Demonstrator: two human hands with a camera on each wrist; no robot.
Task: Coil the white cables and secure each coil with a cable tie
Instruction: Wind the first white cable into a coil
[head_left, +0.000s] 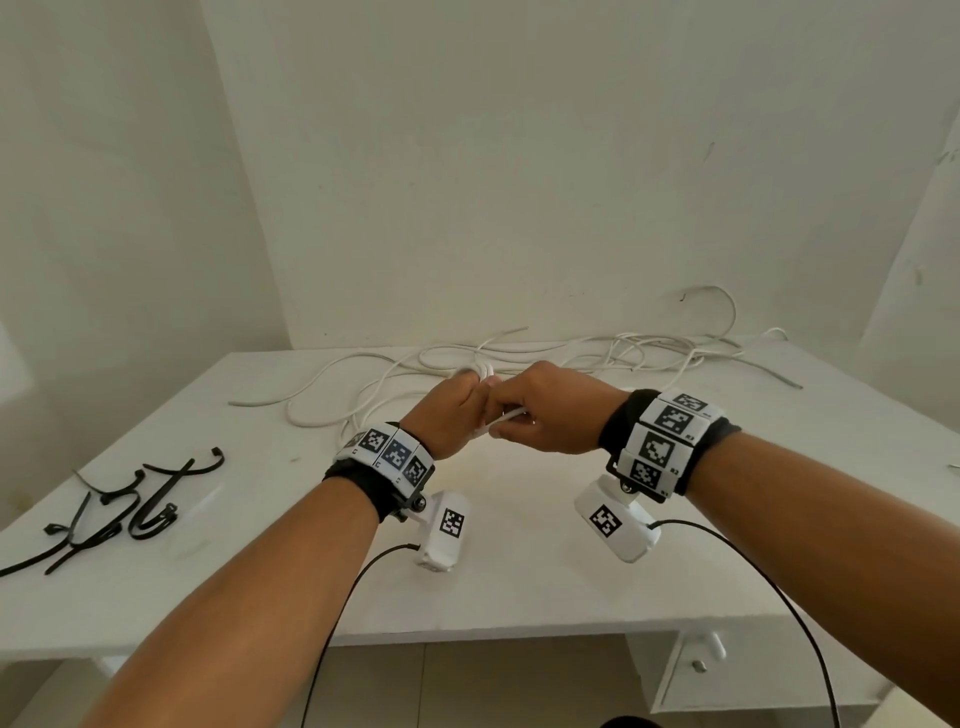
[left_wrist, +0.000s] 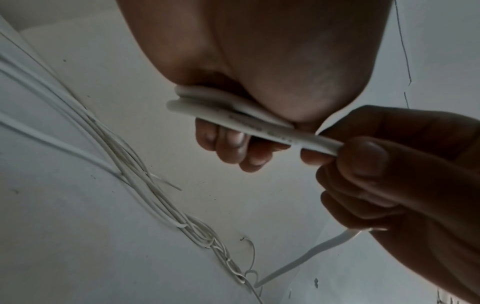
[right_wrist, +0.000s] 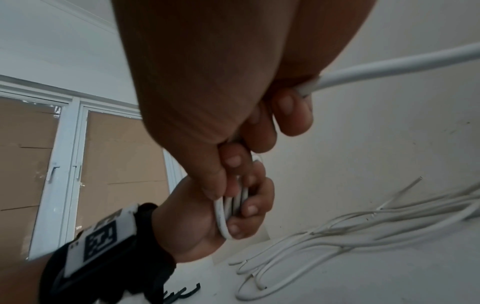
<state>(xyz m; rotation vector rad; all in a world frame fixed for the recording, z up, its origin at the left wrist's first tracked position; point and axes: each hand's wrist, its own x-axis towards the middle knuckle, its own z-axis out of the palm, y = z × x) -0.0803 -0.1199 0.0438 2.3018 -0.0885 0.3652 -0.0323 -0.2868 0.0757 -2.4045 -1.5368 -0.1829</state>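
Observation:
Over the middle of the white table (head_left: 519, 587) my left hand (head_left: 453, 410) grips a small coil of white cable (right_wrist: 228, 207), its loops wrapped round the curled fingers (left_wrist: 231, 144). My right hand (head_left: 540, 410) meets it from the right and pinches the same cable's (left_wrist: 262, 129) free run between thumb and fingers (right_wrist: 288, 111). That run (right_wrist: 405, 65) leaves the right hand toward the table. Loose white cables (head_left: 597, 353) lie tangled along the table's far edge. Black cable ties (head_left: 124, 509) lie at the table's left.
White walls close off the table at the back and left. A drawer with a small knob (head_left: 698, 665) sits under the table's right side. Black leads from the wrist cameras hang below both forearms. A window with brown covering (right_wrist: 122, 160) shows in the right wrist view.

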